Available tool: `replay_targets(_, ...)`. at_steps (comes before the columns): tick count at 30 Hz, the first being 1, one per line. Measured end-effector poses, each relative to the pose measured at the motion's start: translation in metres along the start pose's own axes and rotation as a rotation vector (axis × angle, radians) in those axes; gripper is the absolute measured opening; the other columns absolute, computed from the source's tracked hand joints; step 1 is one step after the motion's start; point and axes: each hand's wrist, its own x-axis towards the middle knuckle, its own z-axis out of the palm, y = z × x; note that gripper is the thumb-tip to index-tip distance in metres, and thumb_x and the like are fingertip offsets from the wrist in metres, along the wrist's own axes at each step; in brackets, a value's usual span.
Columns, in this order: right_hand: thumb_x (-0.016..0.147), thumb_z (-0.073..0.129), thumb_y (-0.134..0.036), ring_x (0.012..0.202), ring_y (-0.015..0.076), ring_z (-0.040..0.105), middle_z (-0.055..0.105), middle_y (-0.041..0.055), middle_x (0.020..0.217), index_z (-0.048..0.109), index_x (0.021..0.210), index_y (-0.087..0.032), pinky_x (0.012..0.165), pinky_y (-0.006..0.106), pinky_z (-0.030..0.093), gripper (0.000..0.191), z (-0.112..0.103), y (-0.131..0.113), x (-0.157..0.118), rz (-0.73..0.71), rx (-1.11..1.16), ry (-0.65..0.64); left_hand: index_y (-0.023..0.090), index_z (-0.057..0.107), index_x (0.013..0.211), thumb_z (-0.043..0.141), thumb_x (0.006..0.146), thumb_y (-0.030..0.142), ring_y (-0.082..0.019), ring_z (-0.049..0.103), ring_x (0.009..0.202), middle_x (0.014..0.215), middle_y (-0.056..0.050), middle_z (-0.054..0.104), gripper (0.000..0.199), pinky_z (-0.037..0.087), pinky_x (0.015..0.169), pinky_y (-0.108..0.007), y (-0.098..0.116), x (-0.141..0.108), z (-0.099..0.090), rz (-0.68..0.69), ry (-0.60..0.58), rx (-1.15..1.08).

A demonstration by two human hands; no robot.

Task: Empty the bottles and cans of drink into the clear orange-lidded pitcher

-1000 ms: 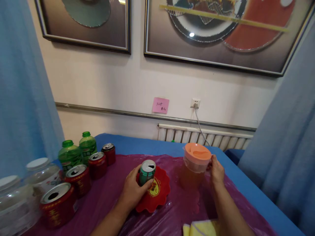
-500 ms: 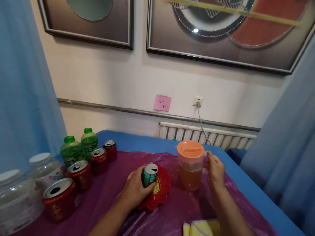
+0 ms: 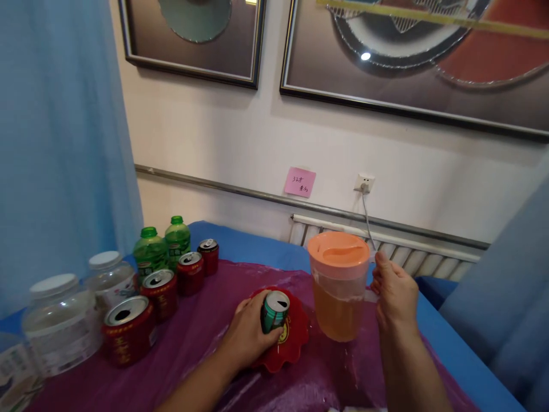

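Observation:
My left hand (image 3: 251, 332) is wrapped round a small green drink can (image 3: 275, 313), its top opened. The can is upright over a red scalloped plate (image 3: 295, 343) with a yellow design. On the right, my right hand (image 3: 397, 289) grips the handle of a clear plastic pitcher (image 3: 338, 309) with an orange lid (image 3: 338, 252). Amber liquid fills the lower part of the pitcher, which tilts slightly and appears lifted off the purple sheet. The pitcher stands apart from the can, to the right of the plate.
Several red cans (image 3: 128, 332) line the left side, beside green-capped bottles (image 3: 150, 252) and clear jars with white lids (image 3: 60, 326). A purple plastic sheet (image 3: 193, 355) covers the blue table cover (image 3: 249, 246). Behind are a radiator (image 3: 429, 260) and a plugged-in cord (image 3: 367, 214).
My right hand has raised the pitcher and brought it nearer. My left hand keeps holding the can over the plate. The view has shifted left, so things appear farther right.

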Motion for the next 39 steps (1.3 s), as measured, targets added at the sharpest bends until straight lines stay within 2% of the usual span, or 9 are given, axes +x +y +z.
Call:
replay_targets(4, 0.068, 0.079, -0.067, 0.051, 0.0093, 0.029, 0.037, -0.0066, 0.054, 0.05, 0.058, -0.021, 0.044, 0.024, 0.024, 0.056, -0.006, 0.013, -0.01, 0.04, -0.082, -0.095, 0.027, 0.058, 0.125, 0.073, 0.072, 0.026, -0.031, 0.061, 0.121, 0.128, -0.007, 0.069, 0.055, 0.037, 0.11, -0.046, 0.007, -0.001, -0.002, 0.023, -0.029, 0.022)
replay_targets(8, 0.069, 0.077, -0.069, 0.051, 0.0089, 0.03, 0.035, -0.0067, 0.055, 0.05, 0.056, -0.02, 0.045, 0.023, 0.023, 0.057, -0.009, 0.014, -0.008, -0.008, -0.15, -0.179, 0.026, 0.062, 0.12, 0.076, 0.069, 0.026, -0.031, 0.062, 0.114, 0.12, -0.006, 0.071, 0.053, 0.04, 0.104, -0.045, 0.009, -0.001, -0.004, 0.018, -0.054, 0.043)
replay_targets(18, 0.071, 0.075, -0.068, 0.051, 0.0097, 0.03, 0.036, -0.0062, 0.052, 0.049, 0.053, -0.02, 0.046, 0.024, 0.025, 0.057, -0.007, 0.012, -0.01, -0.069, -0.249, -0.243, 0.028, 0.064, 0.123, 0.079, 0.065, 0.029, -0.032, 0.058, 0.11, 0.116, -0.007, 0.069, 0.06, 0.04, 0.1, -0.044, 0.008, -0.002, -0.004, 0.015, 0.043, 0.059)
replay_targets(25, 0.07, 0.072, -0.07, 0.051, 0.0104, 0.031, 0.035, -0.0055, 0.05, 0.047, 0.05, -0.021, 0.046, 0.024, 0.026, 0.058, -0.005, 0.0, -0.015, -0.101, -0.344, -0.235, 0.031, 0.066, 0.124, 0.082, 0.061, 0.032, -0.031, 0.058, 0.109, 0.114, -0.005, 0.069, 0.065, 0.038, 0.102, -0.045, 0.007, -0.002, -0.005, 0.0, 0.056, 0.087)
replay_targets(29, 0.069, 0.072, -0.07, 0.052, 0.0106, 0.031, 0.035, -0.0056, 0.05, 0.046, 0.049, -0.021, 0.046, 0.024, 0.026, 0.059, -0.004, 0.001, -0.014, -0.093, -0.369, -0.254, 0.031, 0.066, 0.123, 0.082, 0.061, 0.032, -0.031, 0.058, 0.108, 0.113, -0.004, 0.069, 0.064, 0.04, 0.1, -0.042, 0.007, -0.003, -0.005, 0.013, 0.058, 0.076)
replay_targets(39, 0.068, 0.072, -0.071, 0.054, 0.0109, 0.03, 0.031, -0.0057, 0.054, 0.043, 0.05, -0.022, 0.047, 0.024, 0.026, 0.06, -0.001, 0.004, -0.018, -0.087, -0.389, -0.296, 0.028, 0.064, 0.125, 0.081, 0.065, 0.03, -0.031, 0.058, 0.11, 0.115, -0.006, 0.068, 0.062, 0.038, 0.101, -0.044, 0.006, -0.003, -0.002, 0.006, 0.084, 0.091)
